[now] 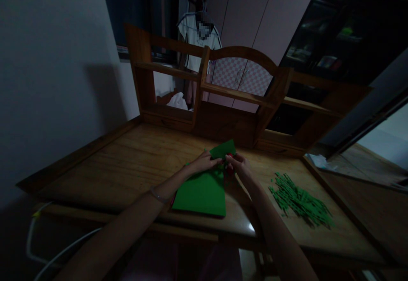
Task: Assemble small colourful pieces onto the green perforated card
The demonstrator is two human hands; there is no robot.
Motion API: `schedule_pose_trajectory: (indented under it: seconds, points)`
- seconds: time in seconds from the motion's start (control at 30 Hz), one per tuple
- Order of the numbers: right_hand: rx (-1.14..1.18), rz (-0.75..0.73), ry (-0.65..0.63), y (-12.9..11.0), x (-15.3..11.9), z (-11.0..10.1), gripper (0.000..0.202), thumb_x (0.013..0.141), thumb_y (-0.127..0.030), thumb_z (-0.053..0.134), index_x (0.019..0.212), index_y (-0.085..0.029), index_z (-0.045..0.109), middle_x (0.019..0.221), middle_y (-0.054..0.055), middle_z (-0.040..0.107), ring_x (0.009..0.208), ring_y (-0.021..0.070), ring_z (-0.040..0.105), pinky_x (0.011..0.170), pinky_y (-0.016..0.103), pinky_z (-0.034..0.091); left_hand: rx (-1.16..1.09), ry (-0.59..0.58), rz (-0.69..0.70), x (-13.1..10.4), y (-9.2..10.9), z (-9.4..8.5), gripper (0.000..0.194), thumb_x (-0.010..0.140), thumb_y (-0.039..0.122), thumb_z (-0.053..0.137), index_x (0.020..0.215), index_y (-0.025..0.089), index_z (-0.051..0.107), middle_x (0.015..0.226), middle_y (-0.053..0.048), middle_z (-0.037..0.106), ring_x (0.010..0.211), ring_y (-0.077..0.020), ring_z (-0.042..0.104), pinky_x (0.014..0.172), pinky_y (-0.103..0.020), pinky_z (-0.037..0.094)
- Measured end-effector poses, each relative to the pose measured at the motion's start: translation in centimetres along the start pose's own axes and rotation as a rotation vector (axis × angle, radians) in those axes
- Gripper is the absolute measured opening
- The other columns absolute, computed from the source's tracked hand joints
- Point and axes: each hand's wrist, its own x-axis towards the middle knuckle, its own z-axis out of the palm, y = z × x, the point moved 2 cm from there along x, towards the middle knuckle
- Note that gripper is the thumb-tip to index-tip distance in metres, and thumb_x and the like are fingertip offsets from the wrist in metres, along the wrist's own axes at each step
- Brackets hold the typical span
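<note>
My left hand (205, 162) is closed on a small piece of green paper (223, 148), which sticks up beyond the fingers. Close beside it, my right hand (240, 166) is closed round a small red tool (230, 170), mostly covered by the fingers, so its kind is unclear. The fingertips of both hands almost meet at the lower edge of the paper piece. Under my left hand and wrist lies a larger green sheet or stack of sheets (201, 195), near the desk's front edge. Small green scraps lie around it.
A loose pile of thin green paper strips (299, 200) lies on the wooden desk (127, 157) to the right. A wooden shelf unit (236, 92) rises along the back. At lower left a white cable (72, 245) hangs by the front edge. The room is dim.
</note>
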Motion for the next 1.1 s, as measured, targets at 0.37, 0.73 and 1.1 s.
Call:
schedule_pose_trajectory:
  seconds: [0.37,0.73,1.1]
  points:
    - [0.011,-0.018,-0.035,-0.2,0.0,0.4,0.026,0.063,-0.038,0.074,0.076,-0.018,0.064,0.069,0.001,0.063,0.058,0.0133,0.054,0.053,0.024,0.038,-0.024,0.058,0.024,0.2,0.2,0.4,0.038,0.074,0.039,0.058,0.101,0.012,0.061,0.085,-0.004,0.064,0.074,-0.0147,0.056,0.067,-0.023,0.045]
    - [-0.110,-0.037,-0.057,-0.5,-0.1,0.2,0.033,0.064,-0.045,0.072,0.084,-0.020,0.067,0.077,0.002,0.067,0.062,0.0147,0.056,0.054,0.024,0.038,0.122,0.045,-0.065,-0.3,0.4,-0.2,0.045,0.082,0.053,0.043,0.090,0.014,0.066,0.074,-0.003,0.064,0.071,-0.0168,0.056,0.067,-0.026,0.044]
    - [-0.095,-0.035,-0.065,-0.6,-0.2,0.4,0.034,0.063,-0.043,0.074,0.088,-0.021,0.068,0.081,0.003,0.068,0.067,0.0160,0.059,0.059,0.025,0.042,0.191,0.108,-0.003,0.0,1.3,-0.7,0.046,0.084,0.052,0.041,0.063,0.016,0.061,0.047,0.001,0.049,0.052,-0.0135,0.049,0.056,-0.023,0.037]
